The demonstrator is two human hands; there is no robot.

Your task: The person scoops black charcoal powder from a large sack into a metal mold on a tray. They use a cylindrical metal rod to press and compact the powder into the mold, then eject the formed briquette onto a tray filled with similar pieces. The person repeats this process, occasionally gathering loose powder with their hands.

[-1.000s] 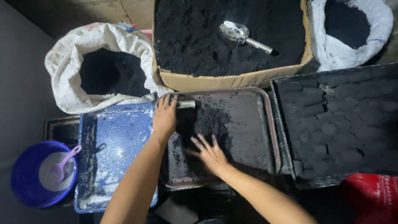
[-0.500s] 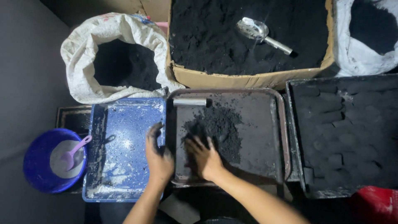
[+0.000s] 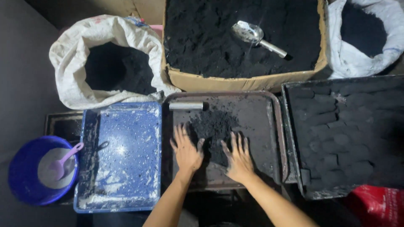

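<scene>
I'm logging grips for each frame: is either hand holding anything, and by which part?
Nothing is held: left hand and right hand lie flat, fingers spread, on the black powder.

Under the fingers [image 3: 184, 136] of both hands lies a heap of black powder [image 3: 212, 128] on a dark brown tray [image 3: 269, 126]. Just beyond the fingertips rests a silver metal tube [image 3: 186, 106]. Left of the fingers sits a blue tray [image 3: 122, 155] speckled with white dust, and further left a blue bowl [image 3: 19, 176] with a pale purple spoon [image 3: 65, 157]. Beyond the fingers, a tan cardboard box [image 3: 235, 82] holds black powder and a shiny silver scoop [image 3: 256, 37].
</scene>
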